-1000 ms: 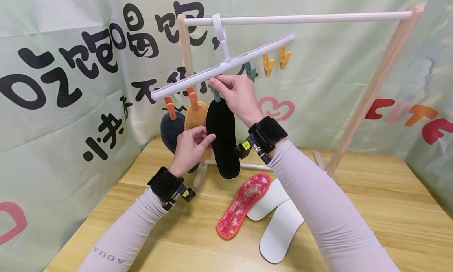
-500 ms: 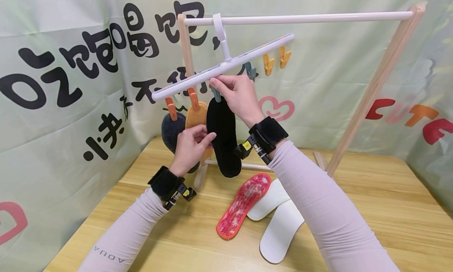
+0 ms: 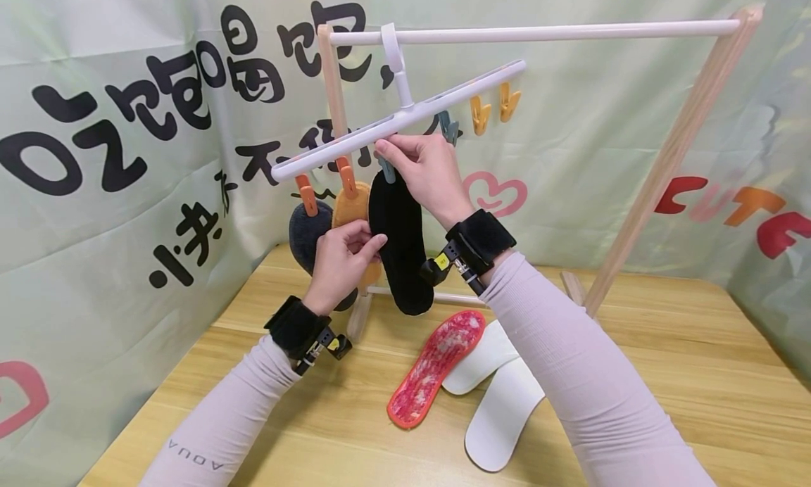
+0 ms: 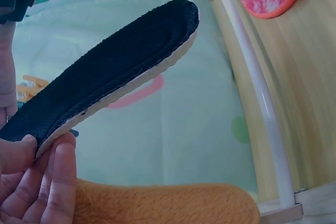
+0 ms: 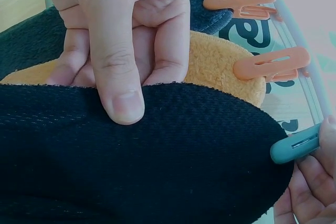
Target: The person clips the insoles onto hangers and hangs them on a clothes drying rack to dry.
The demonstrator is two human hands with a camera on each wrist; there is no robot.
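Observation:
A black insole (image 3: 399, 241) hangs by its top end in a blue-green clip (image 5: 296, 144) under the white hanger (image 3: 355, 141). My left hand (image 3: 342, 262) pinches the insole's left edge between thumb and fingers; the left wrist view shows the pale underside along its edge (image 4: 126, 88). My right hand (image 3: 431, 170) grips the blue-green clip just below the hanger bar. Left of the black insole hang an orange-yellow insole (image 3: 351, 205) and a dark grey insole (image 3: 307, 233), each in an orange clip (image 3: 346, 177).
A red-patterned insole (image 3: 437, 367) and two white insoles (image 3: 503, 416) lie on the wooden table (image 3: 665, 402). The hanger hooks over the white rail (image 3: 538, 33) of a wooden rack. Yellow clips (image 3: 480, 116) and another blue-green clip (image 3: 447, 128) hang further right.
The black insole's lower end has swung slightly up and to the right. Both hands keep nearly the same places and holds.

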